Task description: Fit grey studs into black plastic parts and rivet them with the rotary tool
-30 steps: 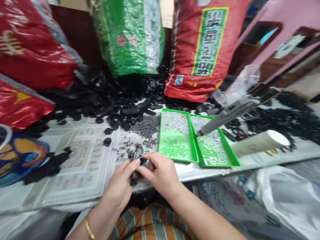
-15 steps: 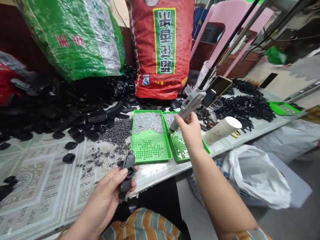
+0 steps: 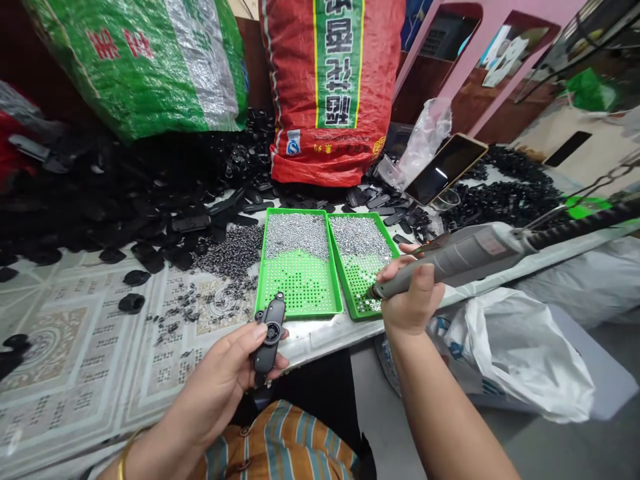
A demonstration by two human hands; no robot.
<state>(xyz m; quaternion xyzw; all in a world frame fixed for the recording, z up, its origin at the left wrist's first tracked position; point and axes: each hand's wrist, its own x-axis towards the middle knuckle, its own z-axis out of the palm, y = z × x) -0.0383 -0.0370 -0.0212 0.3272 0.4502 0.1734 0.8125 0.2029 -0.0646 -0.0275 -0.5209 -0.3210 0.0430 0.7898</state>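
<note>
My left hand (image 3: 245, 357) is closed on a long black plastic part (image 3: 266, 350) with a round socket in its middle, held just in front of the table edge. Wrapped around a grey electric screwdriver (image 3: 450, 260) is my right hand (image 3: 413, 297). The driver lies nearly level, and its tip is over the lower right side of the right green tray (image 3: 346, 283). Small silver pieces, too tiny to name surely, fill the far part of that tray. Beside it the left green tray (image 3: 260, 280) holds more of them, with rows of holes in its floor.
Small dark pieces (image 3: 235, 257) lie left of the trays. Black plastic parts (image 3: 150, 200) are heaped behind, under a green sack (image 3: 135, 67) and a red sack (image 3: 293, 80). A phone (image 3: 445, 170) leans at the back right. A white plastic bag (image 3: 530, 360) stands below the table's right side.
My right hand has moved right and towards me, swinging the screwdriver from steep to nearly level. My left hand has shifted slightly right and up with the black part. The view has tilted a little.
</note>
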